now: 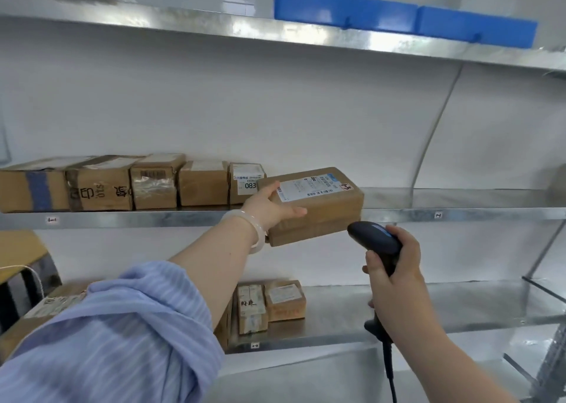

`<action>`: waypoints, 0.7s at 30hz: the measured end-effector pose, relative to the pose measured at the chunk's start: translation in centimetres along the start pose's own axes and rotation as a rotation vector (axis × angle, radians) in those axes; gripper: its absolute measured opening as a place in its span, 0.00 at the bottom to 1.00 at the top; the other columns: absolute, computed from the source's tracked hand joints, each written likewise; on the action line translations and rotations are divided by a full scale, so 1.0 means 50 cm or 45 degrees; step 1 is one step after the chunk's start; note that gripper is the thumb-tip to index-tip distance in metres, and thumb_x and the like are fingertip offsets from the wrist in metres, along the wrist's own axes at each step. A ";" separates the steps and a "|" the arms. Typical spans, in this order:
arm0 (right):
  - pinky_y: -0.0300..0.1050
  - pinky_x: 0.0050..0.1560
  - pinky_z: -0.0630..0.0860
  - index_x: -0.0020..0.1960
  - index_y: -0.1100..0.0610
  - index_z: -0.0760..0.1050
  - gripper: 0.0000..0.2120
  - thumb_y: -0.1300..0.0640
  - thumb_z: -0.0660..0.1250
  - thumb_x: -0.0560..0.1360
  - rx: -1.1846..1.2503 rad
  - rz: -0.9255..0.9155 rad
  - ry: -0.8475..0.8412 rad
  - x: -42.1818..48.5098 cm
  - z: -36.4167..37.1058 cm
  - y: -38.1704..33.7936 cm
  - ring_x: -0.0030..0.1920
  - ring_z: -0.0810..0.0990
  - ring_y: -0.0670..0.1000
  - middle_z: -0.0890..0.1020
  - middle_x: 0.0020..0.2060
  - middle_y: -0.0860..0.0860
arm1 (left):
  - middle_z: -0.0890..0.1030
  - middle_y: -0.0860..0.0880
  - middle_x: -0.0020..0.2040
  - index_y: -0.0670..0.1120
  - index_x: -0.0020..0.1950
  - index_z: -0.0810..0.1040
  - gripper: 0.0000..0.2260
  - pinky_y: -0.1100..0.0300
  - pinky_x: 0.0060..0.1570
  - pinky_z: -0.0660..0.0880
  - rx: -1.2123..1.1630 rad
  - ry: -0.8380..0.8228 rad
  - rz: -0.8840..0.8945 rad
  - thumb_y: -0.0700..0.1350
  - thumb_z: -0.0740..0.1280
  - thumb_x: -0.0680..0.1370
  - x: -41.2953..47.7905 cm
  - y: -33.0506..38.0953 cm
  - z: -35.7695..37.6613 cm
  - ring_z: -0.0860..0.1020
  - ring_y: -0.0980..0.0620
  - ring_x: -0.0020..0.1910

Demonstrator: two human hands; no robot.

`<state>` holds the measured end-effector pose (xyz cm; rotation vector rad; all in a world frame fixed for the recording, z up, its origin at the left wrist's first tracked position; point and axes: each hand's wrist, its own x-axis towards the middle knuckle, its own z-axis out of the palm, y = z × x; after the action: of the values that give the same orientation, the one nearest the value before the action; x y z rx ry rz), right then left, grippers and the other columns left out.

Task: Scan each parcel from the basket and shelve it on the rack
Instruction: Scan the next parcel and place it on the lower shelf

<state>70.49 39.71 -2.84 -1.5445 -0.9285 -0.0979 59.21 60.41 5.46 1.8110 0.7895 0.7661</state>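
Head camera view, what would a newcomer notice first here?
The left hand grips a brown parcel with a white label in front of the middle shelf, right of a row of boxes. Just below it, the right hand holds a black scanner. Two blue blocks lie on the top shelf, upper right.

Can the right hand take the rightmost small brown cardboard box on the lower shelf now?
Probably not yet: the right hand grips the black handheld scanner. The path to the rightmost small brown cardboard box looks free otherwise.
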 end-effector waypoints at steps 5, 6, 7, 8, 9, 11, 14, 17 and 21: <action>0.44 0.32 0.77 0.53 0.19 0.57 0.26 0.52 0.62 0.80 0.040 0.013 -0.014 0.053 0.025 0.017 0.46 0.80 0.44 0.78 0.53 0.47 | 0.65 0.50 0.77 0.55 0.80 0.60 0.44 0.52 0.69 0.67 0.228 0.005 0.047 0.54 0.79 0.69 0.080 0.021 0.019 0.67 0.45 0.73; 0.45 0.33 0.77 0.53 0.19 0.57 0.26 0.51 0.62 0.80 0.040 0.011 -0.008 0.064 0.031 0.019 0.47 0.80 0.46 0.79 0.53 0.46 | 0.66 0.50 0.77 0.55 0.80 0.59 0.44 0.51 0.68 0.68 0.255 -0.002 0.042 0.55 0.78 0.70 0.095 0.022 0.023 0.67 0.45 0.73; 0.45 0.31 0.77 0.53 0.19 0.57 0.25 0.51 0.62 0.80 0.037 0.011 -0.003 0.075 0.037 0.020 0.47 0.80 0.46 0.79 0.52 0.45 | 0.66 0.49 0.76 0.55 0.80 0.59 0.43 0.49 0.68 0.69 0.268 -0.015 0.031 0.56 0.78 0.70 0.109 0.022 0.027 0.67 0.44 0.72; 0.44 0.27 0.77 0.53 0.19 0.57 0.25 0.50 0.62 0.80 0.037 0.014 0.001 0.086 0.044 0.021 0.46 0.80 0.47 0.79 0.51 0.44 | 0.66 0.49 0.76 0.55 0.80 0.59 0.43 0.47 0.68 0.70 0.271 -0.024 0.023 0.56 0.78 0.70 0.122 0.021 0.031 0.68 0.43 0.71; 0.43 0.25 0.77 0.53 0.19 0.57 0.24 0.50 0.62 0.80 0.040 0.018 0.002 0.097 0.050 0.023 0.44 0.80 0.46 0.78 0.50 0.43 | 0.67 0.49 0.75 0.54 0.79 0.60 0.42 0.47 0.67 0.71 0.272 -0.019 0.026 0.56 0.77 0.71 0.136 0.019 0.033 0.69 0.43 0.71; 0.43 0.23 0.77 0.53 0.19 0.56 0.24 0.50 0.62 0.81 0.045 0.019 0.005 0.116 0.063 0.028 0.40 0.80 0.43 0.78 0.49 0.41 | 0.67 0.49 0.75 0.54 0.78 0.63 0.39 0.51 0.66 0.71 0.301 0.024 0.055 0.58 0.76 0.72 0.164 0.011 0.034 0.69 0.45 0.70; 0.46 0.25 0.79 0.53 0.19 0.57 0.24 0.50 0.62 0.81 0.068 0.015 0.002 0.137 0.081 0.038 0.39 0.80 0.40 0.78 0.47 0.37 | 0.68 0.50 0.74 0.54 0.78 0.63 0.37 0.54 0.64 0.71 0.424 0.097 0.072 0.62 0.73 0.73 0.194 0.001 0.037 0.70 0.46 0.70; 0.42 0.23 0.78 0.54 0.20 0.58 0.25 0.52 0.63 0.81 0.104 -0.001 -0.028 0.151 0.099 0.055 0.40 0.80 0.39 0.77 0.44 0.34 | 0.70 0.48 0.73 0.52 0.77 0.65 0.34 0.54 0.67 0.69 0.605 0.194 0.102 0.63 0.70 0.75 0.220 -0.003 0.036 0.71 0.46 0.69; 0.36 0.25 0.75 0.53 0.19 0.58 0.25 0.51 0.63 0.81 0.114 -0.019 -0.081 0.178 0.105 0.077 0.41 0.80 0.38 0.78 0.46 0.38 | 0.65 0.46 0.71 0.55 0.72 0.72 0.27 0.51 0.62 0.70 0.869 0.371 0.119 0.65 0.66 0.76 0.239 -0.009 0.036 0.71 0.43 0.67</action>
<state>76.43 48.98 -2.13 -1.4652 -0.9815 -0.0175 67.61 69.07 6.26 2.3803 1.2759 0.9022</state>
